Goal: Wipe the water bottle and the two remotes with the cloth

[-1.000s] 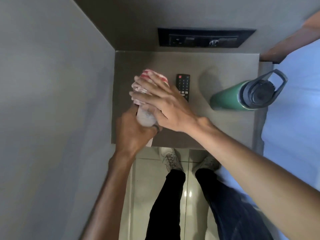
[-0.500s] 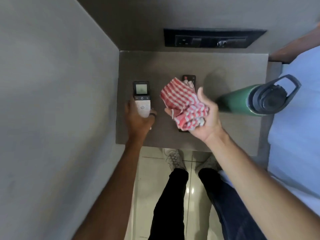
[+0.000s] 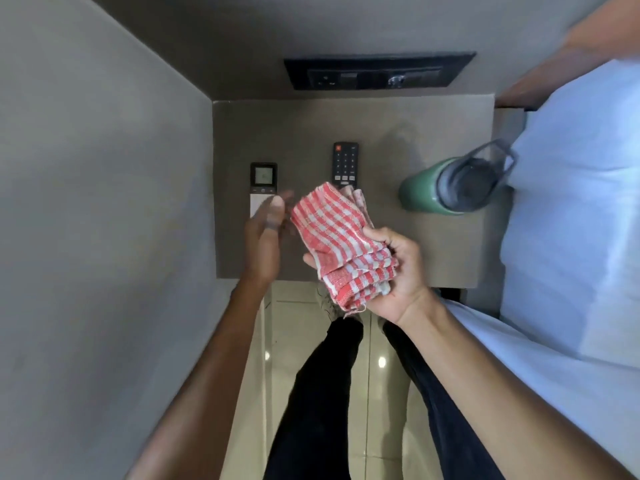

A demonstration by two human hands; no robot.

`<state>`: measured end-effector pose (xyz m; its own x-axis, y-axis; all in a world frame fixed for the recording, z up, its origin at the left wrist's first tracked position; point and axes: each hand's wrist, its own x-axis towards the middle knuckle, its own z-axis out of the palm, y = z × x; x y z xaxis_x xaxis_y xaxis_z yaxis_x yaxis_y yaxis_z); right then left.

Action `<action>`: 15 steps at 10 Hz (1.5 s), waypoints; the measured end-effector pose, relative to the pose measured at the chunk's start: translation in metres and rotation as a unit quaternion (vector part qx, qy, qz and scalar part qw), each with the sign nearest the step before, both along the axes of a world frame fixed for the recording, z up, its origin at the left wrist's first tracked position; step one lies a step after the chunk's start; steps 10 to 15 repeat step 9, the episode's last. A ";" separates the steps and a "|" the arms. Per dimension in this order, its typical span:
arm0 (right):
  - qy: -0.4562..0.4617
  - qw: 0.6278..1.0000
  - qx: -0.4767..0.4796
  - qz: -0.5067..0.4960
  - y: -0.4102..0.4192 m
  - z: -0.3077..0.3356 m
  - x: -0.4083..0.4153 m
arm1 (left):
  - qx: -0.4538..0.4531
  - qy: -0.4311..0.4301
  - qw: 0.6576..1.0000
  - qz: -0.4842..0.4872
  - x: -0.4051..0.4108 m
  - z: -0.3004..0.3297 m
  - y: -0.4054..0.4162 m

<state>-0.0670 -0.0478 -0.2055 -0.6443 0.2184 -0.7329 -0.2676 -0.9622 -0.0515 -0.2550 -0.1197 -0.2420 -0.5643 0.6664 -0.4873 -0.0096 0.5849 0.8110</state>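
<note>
Grey shelf [image 3: 346, 123] in a wall corner, socket panel [image 3: 379, 75] behind it: white remote [image 3: 262, 188] lies at left, black remote [image 3: 345, 163] at centre with its near end hidden under the cloth, green bottle [image 3: 446, 187] upright at right, well apart from both. Right hand [image 3: 398, 275] has fingers curled round the folded checked cloth [image 3: 341, 244], held above the shelf's near edge; left hand [image 3: 263, 237] is empty, fingers spread, just beside the cloth and over the white remote's near end (blurred, contact unclear). No object under the cloth now, so which items remain unwiped cannot be read; probably the black remote or bottle comes next.
</note>
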 end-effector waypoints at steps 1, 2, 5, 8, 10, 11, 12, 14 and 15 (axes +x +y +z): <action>-0.019 1.000 0.004 0.014 0.008 0.046 0.036 | 0.001 -0.100 0.990 -0.103 0.044 0.078 0.007; -0.104 0.981 0.134 0.092 0.019 0.093 0.081 | 0.002 -0.035 0.991 -0.129 0.088 0.130 0.029; -0.516 0.704 0.488 -0.019 0.075 0.161 0.294 | 0.126 0.032 0.935 -0.331 0.298 0.210 0.192; -0.598 0.683 0.349 0.233 0.163 0.153 0.348 | 0.024 0.265 0.806 -0.528 0.341 0.229 0.238; -0.631 0.595 0.371 0.332 0.169 0.196 0.333 | 0.067 0.343 0.796 -0.494 0.311 0.268 0.219; -0.631 0.595 0.371 0.332 0.169 0.196 0.333 | 0.067 0.343 0.796 -0.494 0.311 0.268 0.219; -0.631 0.595 0.371 0.332 0.169 0.196 0.333 | 0.067 0.343 0.796 -0.494 0.311 0.268 0.219; -0.631 0.595 0.371 0.332 0.169 0.196 0.333 | 0.067 0.343 0.796 -0.494 0.311 0.268 0.219; -0.631 0.595 0.371 0.332 0.169 0.196 0.333 | 0.067 0.343 0.796 -0.494 0.311 0.268 0.219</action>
